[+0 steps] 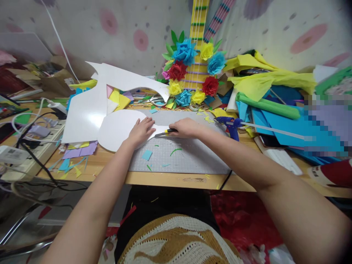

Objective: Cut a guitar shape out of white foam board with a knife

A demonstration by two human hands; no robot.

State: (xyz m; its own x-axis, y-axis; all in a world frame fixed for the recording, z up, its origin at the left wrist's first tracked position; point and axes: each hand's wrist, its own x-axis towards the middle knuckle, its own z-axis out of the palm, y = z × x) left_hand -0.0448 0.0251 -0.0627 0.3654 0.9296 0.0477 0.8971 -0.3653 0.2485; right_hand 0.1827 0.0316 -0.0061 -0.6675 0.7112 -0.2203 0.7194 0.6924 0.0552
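Note:
A white rounded board cutout [118, 128] lies partly on the grey gridded cutting mat [189, 157], its narrow part reaching right. My left hand [141, 131] rests flat on it with the fingers stretched out. My right hand [186, 128] is closed around a black and yellow utility knife [168, 131]. The knife's blade points left and sits at the lower edge of the board's narrow part, close to my left fingers. Part of the narrow piece is hidden behind my right hand. Small blue and green scraps [147, 155] lie on the mat below.
A larger white board offcut [85, 113] stands left. Behind is a yellow paper guitar [196, 73] with paper flowers. Right are a blue glue gun [231, 124], blue sheets [291, 128], a green roll [269, 105] and a red cup [334, 173]. A power strip [41, 150] with cables lies left.

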